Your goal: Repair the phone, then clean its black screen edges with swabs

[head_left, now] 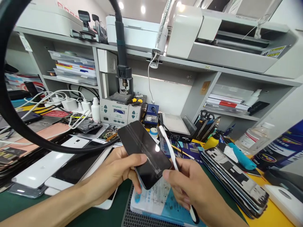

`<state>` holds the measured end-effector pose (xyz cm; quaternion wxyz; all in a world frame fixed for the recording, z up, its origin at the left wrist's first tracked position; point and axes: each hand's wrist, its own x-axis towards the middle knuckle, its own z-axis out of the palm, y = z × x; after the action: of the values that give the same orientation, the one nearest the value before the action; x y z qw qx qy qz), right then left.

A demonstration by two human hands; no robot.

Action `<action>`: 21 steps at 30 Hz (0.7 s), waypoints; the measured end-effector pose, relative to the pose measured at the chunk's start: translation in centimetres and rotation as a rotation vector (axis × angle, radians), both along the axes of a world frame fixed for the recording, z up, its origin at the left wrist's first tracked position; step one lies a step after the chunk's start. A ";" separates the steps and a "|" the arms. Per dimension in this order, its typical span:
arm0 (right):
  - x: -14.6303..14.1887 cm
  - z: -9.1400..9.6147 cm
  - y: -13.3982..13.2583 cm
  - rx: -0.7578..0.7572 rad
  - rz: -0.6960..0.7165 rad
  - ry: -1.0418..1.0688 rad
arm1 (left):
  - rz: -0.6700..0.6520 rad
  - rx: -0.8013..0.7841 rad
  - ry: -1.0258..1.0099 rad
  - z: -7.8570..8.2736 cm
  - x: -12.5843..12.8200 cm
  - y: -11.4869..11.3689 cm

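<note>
My left hand [119, 171] is closed around the lower edge of a black phone screen [144, 151], holding it tilted above the bench with its glass facing me. My right hand [189, 186] is wrapped round the handle of a white brush [168, 146], whose head rises just right of the screen's upper edge. My right thumb touches the screen's lower right corner. Under both hands lies a blue and white printed card [155, 198] on a dark perforated mat [132, 217].
A grey soldering station [119, 112] stands behind, with a black hose [14, 116] looping over the left side. White and pink phone panels [47, 162] pile at left. Stacked phone frames [234, 178] lie at right, beside a clear bottle [254, 137]. Shelves hold printers [227, 41].
</note>
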<state>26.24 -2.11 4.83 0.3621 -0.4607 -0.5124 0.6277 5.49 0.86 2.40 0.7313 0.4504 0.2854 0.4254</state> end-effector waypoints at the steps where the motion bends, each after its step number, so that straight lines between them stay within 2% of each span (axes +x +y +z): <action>1: -0.1 0.2 -0.2 0.068 -0.002 -0.069 | -0.006 0.030 -0.015 0.2 -0.1 -0.1; 5: -0.6 0.9 -0.9 0.306 -0.015 -0.331 | -0.049 0.114 -0.023 0.8 -0.4 -0.5; 10: -0.6 0.7 -0.9 0.337 -0.068 -0.387 | 0.007 0.130 -0.038 0.9 -0.4 -0.6; 15: -0.1 0.4 -0.7 0.382 -0.002 -0.440 | 0.045 0.106 -0.087 0.6 -0.3 -0.8; 21: -0.8 0.3 -1.1 0.414 -0.134 -0.481 | 0.033 0.126 -0.129 0.5 -0.3 -0.9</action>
<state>25.46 -3.19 5.18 0.3574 -0.5449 -0.6687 0.3580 5.20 0.00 2.89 0.7114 0.4622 0.2177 0.4826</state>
